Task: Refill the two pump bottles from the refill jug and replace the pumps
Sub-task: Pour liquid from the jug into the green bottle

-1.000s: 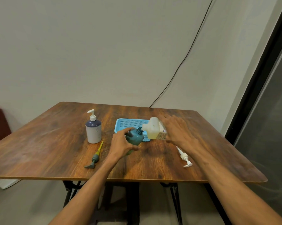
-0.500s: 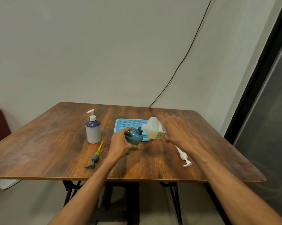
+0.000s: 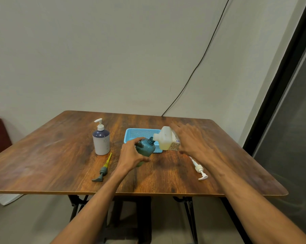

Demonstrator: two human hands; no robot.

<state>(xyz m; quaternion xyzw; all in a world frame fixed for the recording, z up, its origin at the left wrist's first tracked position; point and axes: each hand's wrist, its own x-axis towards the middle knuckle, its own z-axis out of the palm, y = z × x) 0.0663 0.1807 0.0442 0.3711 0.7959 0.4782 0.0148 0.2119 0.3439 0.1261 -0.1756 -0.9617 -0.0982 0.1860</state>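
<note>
Presently, the left hand (image 3: 131,154) grasps the teal bottle (image 3: 147,147) at mid-table, in front of the blue basket (image 3: 139,133), while the right hand (image 3: 189,140) grasps the jug (image 3: 166,138), tipped leftward with its spout at the bottle's open neck. A white bottle (image 3: 101,140) with its pump fitted stands upright to the left. A grey-and-yellow pump (image 3: 102,170) lies just near of it, and a white pump (image 3: 198,169) lies on the table (image 3: 43,155) to the right.

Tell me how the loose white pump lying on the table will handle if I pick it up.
The white pump is small plastic, so probably light. Its thin tube may flex. Lying on its side on the table, its round collar might roll, though the sideways spout should stop it.
</note>
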